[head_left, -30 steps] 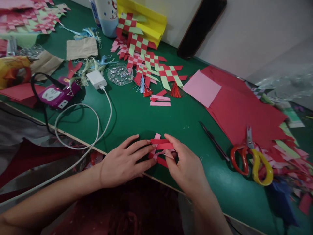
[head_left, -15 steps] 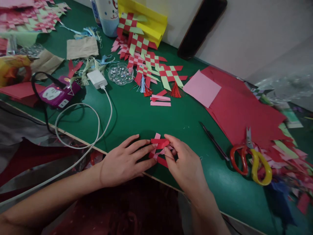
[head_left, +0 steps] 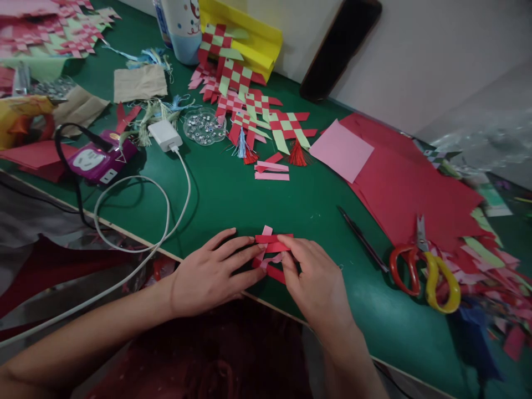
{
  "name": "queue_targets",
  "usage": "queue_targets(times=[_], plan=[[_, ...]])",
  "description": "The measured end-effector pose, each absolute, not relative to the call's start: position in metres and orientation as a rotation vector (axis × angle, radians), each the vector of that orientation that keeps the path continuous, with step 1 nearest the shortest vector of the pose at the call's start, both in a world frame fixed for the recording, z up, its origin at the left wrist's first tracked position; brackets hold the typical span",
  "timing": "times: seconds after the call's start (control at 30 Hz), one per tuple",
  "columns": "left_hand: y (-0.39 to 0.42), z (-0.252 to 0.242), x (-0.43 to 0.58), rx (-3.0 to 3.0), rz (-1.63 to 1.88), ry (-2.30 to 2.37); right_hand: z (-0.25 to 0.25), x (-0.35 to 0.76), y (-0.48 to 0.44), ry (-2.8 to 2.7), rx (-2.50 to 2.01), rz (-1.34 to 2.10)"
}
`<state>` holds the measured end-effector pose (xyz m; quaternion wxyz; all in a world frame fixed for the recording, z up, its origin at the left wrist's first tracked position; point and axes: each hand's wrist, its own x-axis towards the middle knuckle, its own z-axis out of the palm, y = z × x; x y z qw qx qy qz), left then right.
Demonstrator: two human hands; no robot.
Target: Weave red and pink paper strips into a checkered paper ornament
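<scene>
Strips [head_left: 273, 247] near table edge [head_left: 270, 305]; scissors [head_left: 423, 246] well apart.

The person's left hand [head_left: 211, 277] and right hand [head_left: 316, 282] are bare, with slim fingers. A thin line circles the left wrist [head_left: 172, 293]; whether it is a narrow band or a crease in the skin cannot be told. The left forearm [head_left: 95, 330] and right forearm [head_left: 353, 360] are uncovered as far as they show. Below is a dark maroon garment [head_left: 199, 360], scattered with tiny pale dots, its lower middle dim and blurred.
</scene>
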<state>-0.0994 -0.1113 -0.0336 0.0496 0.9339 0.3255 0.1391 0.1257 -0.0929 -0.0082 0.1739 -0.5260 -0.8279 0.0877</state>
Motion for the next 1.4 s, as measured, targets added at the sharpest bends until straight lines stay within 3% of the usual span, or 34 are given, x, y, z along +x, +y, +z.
queue_targets(times=[0.67, 1.4], plan=[[-0.11, -0.03, -0.1, 2.889, 0.444, 0.925, 0.001, 0.124, -0.098, -2.377, -1.289, 0.032], [-0.11, -0.031, -0.098, 2.857, 0.426, 0.955, 0.001, 0.125, -0.096, -1.889, -1.656, 0.889]])
